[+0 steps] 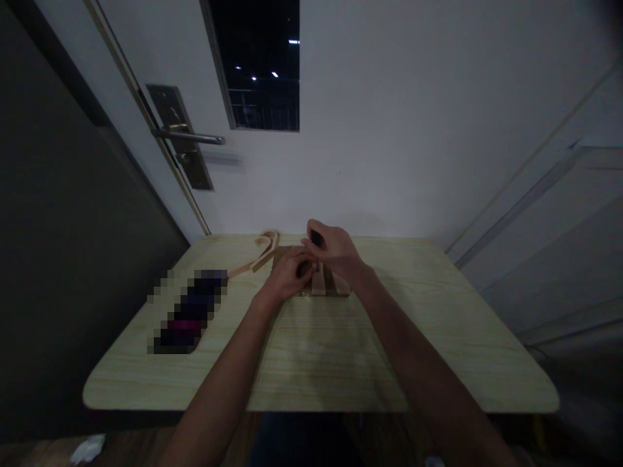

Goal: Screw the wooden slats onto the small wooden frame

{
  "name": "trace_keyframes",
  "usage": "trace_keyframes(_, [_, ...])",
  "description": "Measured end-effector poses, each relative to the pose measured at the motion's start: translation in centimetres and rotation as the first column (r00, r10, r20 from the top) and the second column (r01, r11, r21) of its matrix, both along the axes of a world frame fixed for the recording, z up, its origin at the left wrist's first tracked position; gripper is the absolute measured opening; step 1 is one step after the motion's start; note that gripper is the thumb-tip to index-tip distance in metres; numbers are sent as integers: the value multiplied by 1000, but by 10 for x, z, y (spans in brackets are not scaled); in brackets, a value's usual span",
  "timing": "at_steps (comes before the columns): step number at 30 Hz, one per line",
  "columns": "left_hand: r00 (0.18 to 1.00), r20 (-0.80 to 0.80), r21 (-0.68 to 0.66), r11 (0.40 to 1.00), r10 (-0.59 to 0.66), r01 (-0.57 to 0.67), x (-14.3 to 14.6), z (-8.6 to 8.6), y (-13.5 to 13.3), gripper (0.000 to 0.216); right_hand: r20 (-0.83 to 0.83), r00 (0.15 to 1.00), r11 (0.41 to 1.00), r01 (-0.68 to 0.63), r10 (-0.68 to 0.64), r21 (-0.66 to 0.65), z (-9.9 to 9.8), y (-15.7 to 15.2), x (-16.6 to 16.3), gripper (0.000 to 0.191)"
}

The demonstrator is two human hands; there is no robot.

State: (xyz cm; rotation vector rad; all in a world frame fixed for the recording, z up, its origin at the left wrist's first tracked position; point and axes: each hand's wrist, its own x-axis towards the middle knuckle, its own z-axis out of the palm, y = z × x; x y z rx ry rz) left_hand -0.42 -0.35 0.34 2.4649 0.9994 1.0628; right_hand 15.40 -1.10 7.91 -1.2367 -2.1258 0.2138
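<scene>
Evidently two-handed: work on a pale table (452, 324)

Near the far edge, a wooden assembly (318, 283) is placed, touched by the left hand (292, 272), whose grip cannot be told. By the right hand (338, 246), fingers curled closed, a dark object (316, 238) is held above.

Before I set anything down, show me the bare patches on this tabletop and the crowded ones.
Bare: the tabletop right of the right forearm; also between that and the left forearm, nearer than the wooden piece. Crowded: far middle, with the left hand and right hand at that piece; left, with the curved wooden strip and pixelated dark item.
</scene>
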Motion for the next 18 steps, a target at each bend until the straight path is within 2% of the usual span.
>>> trace_keyframes(4, [1000,3,1,1000,10,-10,0,-1,0,16,42,993,994,107,-108,12,1,2,-3,20])
trace_keyframes(6, [1000,-5,-10,1000,14,-14,0,0,0,16,6,997,997,74,-74,-27,0,3,-4,17])
trace_keyframes(9, [1000,-13,-11,1000,21,-22,0,0,0,19,-111,993,992,-57,44,-117,-1,2,-4,9])
trace_keyframes(12, [1000,-20,-1,1000,24,-24,0,0,0,18,-170,977,978,-150,125,-146,-2,2,-3,9])
trace_keyframes(15, [1000,-3,1,1000,24,-24,0,0,0,17,-146,983,983,-130,111,-126,-1,2,-2,14])
trace_keyframes(18, [1000,16,-5,1000,4,-4,0,0,0,18,-90,994,995,-64,57,-77,-2,4,-1,11])
